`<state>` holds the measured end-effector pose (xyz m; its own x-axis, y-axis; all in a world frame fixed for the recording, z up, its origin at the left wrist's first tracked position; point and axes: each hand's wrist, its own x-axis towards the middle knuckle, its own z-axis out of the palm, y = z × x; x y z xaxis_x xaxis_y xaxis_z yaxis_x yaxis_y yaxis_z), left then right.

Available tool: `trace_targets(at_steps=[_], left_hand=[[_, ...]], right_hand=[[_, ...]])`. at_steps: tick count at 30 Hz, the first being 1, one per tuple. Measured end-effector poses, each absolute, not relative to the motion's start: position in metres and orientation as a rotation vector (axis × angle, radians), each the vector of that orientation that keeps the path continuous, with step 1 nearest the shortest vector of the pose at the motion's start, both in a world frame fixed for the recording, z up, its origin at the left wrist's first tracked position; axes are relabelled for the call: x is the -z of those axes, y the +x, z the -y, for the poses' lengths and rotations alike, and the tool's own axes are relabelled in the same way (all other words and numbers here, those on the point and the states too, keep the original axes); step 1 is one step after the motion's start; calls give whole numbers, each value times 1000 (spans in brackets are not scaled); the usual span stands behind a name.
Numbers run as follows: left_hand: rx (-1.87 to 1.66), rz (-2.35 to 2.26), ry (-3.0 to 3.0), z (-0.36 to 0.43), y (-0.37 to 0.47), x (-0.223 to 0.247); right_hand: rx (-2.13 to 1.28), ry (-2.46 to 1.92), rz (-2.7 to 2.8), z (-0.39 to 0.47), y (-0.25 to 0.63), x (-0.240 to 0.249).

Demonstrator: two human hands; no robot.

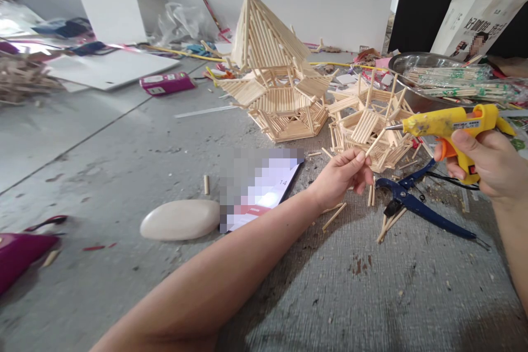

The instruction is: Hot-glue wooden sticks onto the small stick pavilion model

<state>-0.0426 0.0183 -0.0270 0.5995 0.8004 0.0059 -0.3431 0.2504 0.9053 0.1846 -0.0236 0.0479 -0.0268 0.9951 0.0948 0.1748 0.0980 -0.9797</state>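
Between its thumb and fingers my left hand [346, 175] pinches a thin wooden stick [375, 143], tilted up to the right. My right hand [487, 159] is wrapped round a yellow glue gun [449, 121], whose metal nozzle points left at the stick's upper end. Behind the stick sits a small open structure of wooden sticks [365, 126]. A taller pagoda-like stick model [284, 99] with a pointed roof stands to its left. Blue-handled cutters [429, 212] lie below the glue gun, over some loose sticks [388, 226].
A phone [264, 192] leans beside a pale oval object [181, 220] on the grey floor [124, 148]. A metal bowl [400, 85] with bagged sticks and a white bag [478, 16] are at the back right. A purple packet [167, 83] lies farther left.
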Motion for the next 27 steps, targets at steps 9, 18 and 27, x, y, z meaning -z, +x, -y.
trace_targets(at_steps=[9, 18, 27], left_hand=[[-823, -539, 1056, -17, -42, 26], [-820, -525, 1048, -17, -42, 27], [-826, -518, 1045, -18, -42, 28]], right_hand=[[-1069, -1263, 1409, 23, 187, -47], [-1057, -1264, 1408, 23, 185, -48], [-1061, -1272, 1402, 24, 185, -47]])
